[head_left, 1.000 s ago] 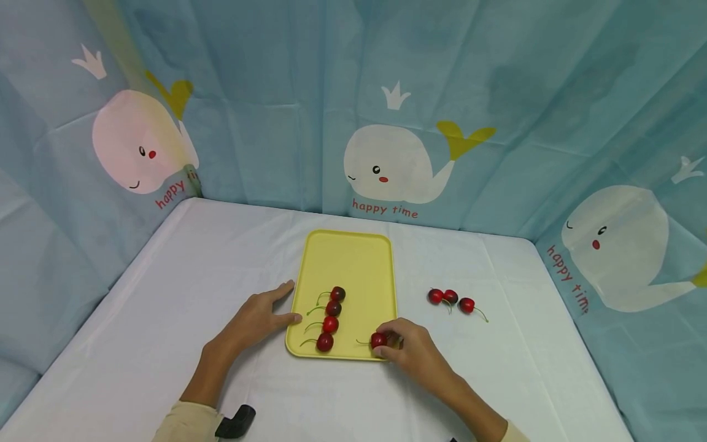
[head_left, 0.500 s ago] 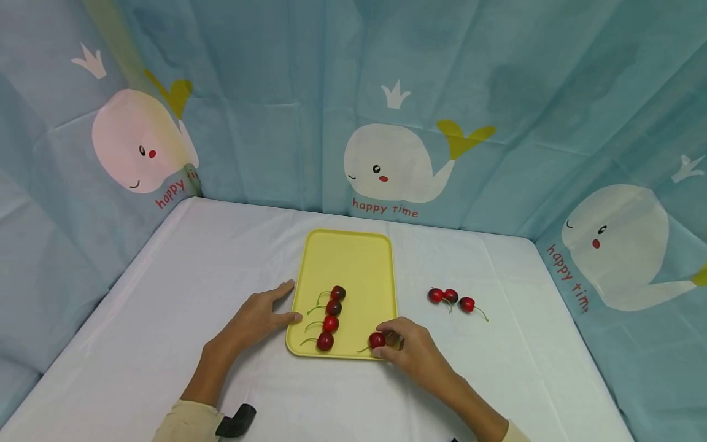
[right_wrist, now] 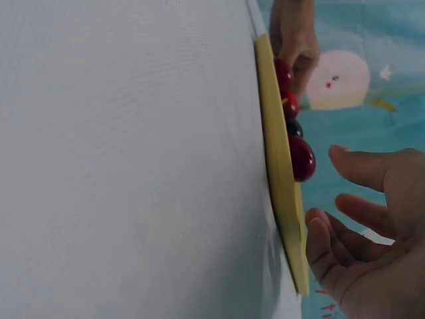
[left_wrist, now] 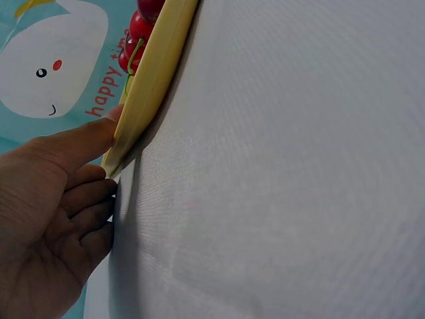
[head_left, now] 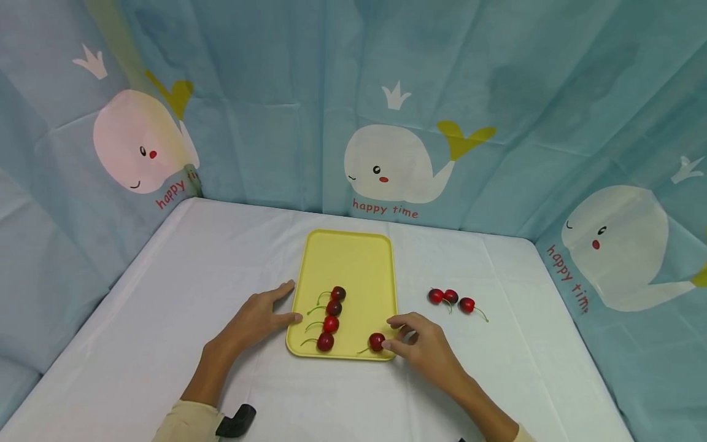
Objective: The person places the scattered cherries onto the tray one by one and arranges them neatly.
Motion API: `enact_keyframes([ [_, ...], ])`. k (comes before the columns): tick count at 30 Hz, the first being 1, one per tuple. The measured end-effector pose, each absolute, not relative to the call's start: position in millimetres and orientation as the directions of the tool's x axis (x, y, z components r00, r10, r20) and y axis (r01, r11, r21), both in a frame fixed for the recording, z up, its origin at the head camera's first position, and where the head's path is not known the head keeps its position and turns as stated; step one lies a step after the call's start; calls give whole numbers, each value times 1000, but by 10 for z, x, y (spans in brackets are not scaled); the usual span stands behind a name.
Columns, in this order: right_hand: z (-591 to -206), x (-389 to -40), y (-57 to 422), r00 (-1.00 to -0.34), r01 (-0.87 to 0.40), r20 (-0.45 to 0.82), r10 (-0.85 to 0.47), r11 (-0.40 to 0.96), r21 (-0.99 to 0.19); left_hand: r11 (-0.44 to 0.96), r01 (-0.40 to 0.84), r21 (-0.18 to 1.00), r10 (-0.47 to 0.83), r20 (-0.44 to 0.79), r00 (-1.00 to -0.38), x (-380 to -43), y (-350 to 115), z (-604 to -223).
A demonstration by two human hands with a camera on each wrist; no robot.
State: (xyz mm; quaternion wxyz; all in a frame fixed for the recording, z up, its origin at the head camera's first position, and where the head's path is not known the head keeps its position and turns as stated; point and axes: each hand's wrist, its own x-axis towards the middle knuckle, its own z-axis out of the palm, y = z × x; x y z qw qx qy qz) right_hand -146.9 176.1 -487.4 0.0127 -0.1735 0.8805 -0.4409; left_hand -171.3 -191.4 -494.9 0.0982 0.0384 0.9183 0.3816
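A yellow tray (head_left: 353, 264) lies on the white table. My left hand (head_left: 256, 320) holds its left rim, thumb over the edge and fingers against the outer side. Several dark red cherries with green stems, one of them a cherry (head_left: 331, 324), form a column along the tray's left part. A single cherry (head_left: 376, 342) lies in the near right corner, its stem pointing left. Just right of it is my right hand (head_left: 428, 347), fingers loosely bent and parted. In the right wrist view nothing is between the thumb and fingers of that right hand (right_wrist: 372, 226).
To the tray's right, three cherries (head_left: 450, 297) lie on the white tablecloth (head_left: 525, 368). A blue curtain (head_left: 265, 147) with whale prints surrounds the table's back and sides. Something black (head_left: 236, 421) sits at the left sleeve.
My right hand has let go of the cherry in the near right corner and drawn back slightly to the right. That cherry shifted a little left beforehand. My left hand stays put.
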Motion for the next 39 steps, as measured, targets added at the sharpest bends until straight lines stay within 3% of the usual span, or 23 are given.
enact_keyframes([
  [18,-4845,-1514,2104,-982,-183,126,-142,528,-829,704,3,710,153,-147,-977,-1717,-1921,-4967],
  [39,-4815,-1635,2571,-971,-203,234,-41,657,-726,715,-2,700,143,-149,-978,-1708,-1905,-4939],
])
